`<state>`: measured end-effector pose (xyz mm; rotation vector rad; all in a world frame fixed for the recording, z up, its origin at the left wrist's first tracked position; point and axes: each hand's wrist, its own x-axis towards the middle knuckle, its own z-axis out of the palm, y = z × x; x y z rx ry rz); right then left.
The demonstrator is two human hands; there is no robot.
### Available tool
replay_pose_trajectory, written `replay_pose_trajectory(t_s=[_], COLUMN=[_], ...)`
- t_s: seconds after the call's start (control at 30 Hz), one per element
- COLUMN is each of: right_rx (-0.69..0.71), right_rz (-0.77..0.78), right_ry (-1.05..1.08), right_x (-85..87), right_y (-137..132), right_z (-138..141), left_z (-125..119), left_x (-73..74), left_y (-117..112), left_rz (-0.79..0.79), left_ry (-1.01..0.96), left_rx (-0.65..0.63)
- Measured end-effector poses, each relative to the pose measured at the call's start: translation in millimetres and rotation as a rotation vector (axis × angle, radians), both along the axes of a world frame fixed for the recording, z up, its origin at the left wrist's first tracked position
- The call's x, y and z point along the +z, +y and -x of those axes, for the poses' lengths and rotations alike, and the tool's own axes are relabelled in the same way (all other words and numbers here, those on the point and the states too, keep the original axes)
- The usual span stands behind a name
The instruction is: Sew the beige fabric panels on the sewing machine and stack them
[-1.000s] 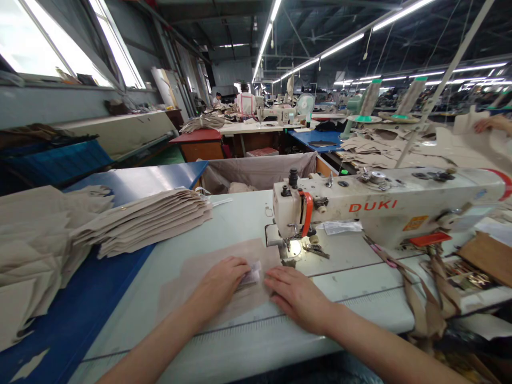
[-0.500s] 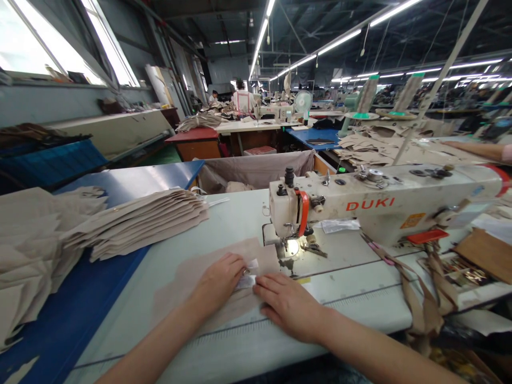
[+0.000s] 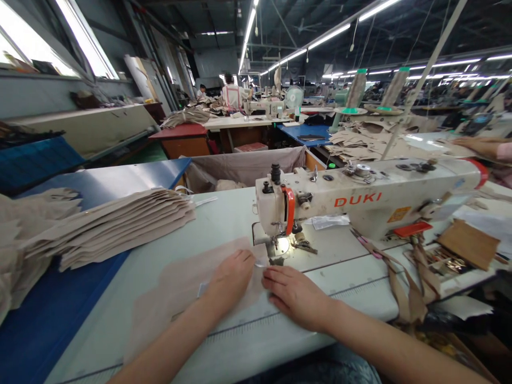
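A flat beige fabric piece point(image 3: 180, 277) lies on the sewing table, its right end just short of the presser foot. My left hand point(image 3: 232, 274) rests on the fabric, fingers bent and close together at a small white label point(image 3: 261, 262). The fingers partly hide that label. Another small pale patch point(image 3: 202, 289) shows on the cloth beside my left wrist. My right hand point(image 3: 296, 293) lies palm down at the fabric's right edge, fingers extended, their tips close to the label. The white sewing machine point(image 3: 360, 197) stands beyond, its lamp lighting the needle plate point(image 3: 283, 245).
Stacked beige pieces point(image 3: 120, 224) lie at left, partly over a blue table point(image 3: 80, 298). Scissors point(image 3: 366, 242) and fabric strips point(image 3: 404, 282) are right of the machine. A parts tray point(image 3: 448, 261) sits farther right. Another person's arm point(image 3: 484, 146) reaches in at right.
My left hand has moved right toward the needle area, now covering more of the label. The pale patch has come into view by my left wrist. The view has turned slightly right.
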<state>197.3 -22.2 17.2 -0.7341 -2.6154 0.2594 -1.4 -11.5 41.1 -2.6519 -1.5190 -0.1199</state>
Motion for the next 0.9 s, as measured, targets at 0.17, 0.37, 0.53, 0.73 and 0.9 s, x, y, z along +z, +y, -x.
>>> replay_pose_trajectory(t_s=[0.17,0.37,0.53,0.73,0.9], right_rx=[-0.002,-0.012,-0.016,-0.016,-0.015], right_rz=[-0.018,-0.024,-0.023,-0.007,0.001], right_ry=[-0.020,-0.007,0.010,0.014,0.025], right_x=[-0.8,-0.9,-2.7,-2.7,-3.9], right_y=[-3.2,-5.7,-6.6,-7.6,-8.0], right_z=[-1.0,-2.0,-2.5,-2.5,-2.9], left_z=[1.7,-0.4,-3.0,-5.7,-4.2], left_x=[-2.0,-7.8,-12.4,-19.3,-23.9], left_y=[-1.2,2.9,2.8,1.7,1.3], left_rz=[0.030,0.003,-0.057,-0.138,-0.162], left_ry=[-0.088,-0.048,0.092,0.079,0.082], left_rx=[-0.019,-0.129,-0.152,-0.156,-0.194])
